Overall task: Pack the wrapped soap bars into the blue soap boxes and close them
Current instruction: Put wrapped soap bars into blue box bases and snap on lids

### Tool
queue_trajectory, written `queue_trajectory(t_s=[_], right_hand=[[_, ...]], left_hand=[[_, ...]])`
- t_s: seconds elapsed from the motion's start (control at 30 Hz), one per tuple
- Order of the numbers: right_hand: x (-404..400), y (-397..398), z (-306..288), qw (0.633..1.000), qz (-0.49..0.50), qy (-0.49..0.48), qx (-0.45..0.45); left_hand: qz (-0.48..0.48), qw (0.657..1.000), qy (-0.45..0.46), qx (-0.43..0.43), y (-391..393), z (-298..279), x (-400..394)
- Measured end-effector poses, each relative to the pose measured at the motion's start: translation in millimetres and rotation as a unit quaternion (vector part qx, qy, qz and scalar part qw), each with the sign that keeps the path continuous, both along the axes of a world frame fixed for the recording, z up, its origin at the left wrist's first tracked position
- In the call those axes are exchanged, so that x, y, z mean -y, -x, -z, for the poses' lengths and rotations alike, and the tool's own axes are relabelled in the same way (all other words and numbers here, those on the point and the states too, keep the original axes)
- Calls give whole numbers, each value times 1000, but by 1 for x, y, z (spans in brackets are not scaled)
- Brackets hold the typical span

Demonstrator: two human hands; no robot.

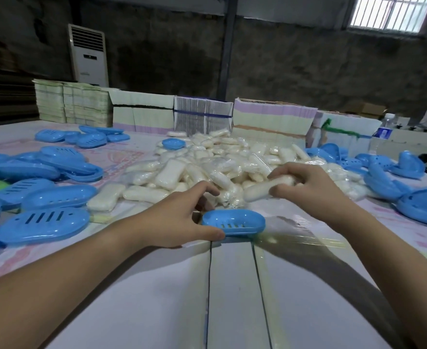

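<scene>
Desk [232, 285]: soap pile [207, 162] mid, open box [233, 222] near edge.
Left hand [182, 217] grips box's left end, thumb on rim. Right hand [305, 182] pinches one bar [260, 188] just above box.

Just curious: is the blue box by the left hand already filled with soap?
Empty. The blue box lies open, its slotted floor bare; the right hand holds the soap bar above it.
</scene>
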State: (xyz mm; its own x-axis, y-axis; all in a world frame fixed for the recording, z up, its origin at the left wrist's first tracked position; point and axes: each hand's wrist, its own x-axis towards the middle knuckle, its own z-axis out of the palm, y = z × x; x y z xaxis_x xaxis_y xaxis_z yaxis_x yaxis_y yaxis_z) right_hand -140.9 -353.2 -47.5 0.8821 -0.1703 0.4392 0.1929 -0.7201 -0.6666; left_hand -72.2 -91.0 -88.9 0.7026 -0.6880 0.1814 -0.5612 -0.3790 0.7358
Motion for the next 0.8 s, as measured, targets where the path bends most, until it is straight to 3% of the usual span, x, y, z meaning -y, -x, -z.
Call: queue_trajectory(t_s=[0.1,0.23,0.6,0.8], right_hand=[[-16,3,6,994,-96,33,-46],[-37,-3,28,986,-140,71,-58],[-2,3,7,977,-138,80,-143],[-7,1,16,981,-134,47,-133]], left_hand=[[0,1000,2,4,0,0,0],[3,1000,-9,19,-2,1,1],[2,998,-10,61,-11,6,2],[2,998,-1,70,-12,8,2]])
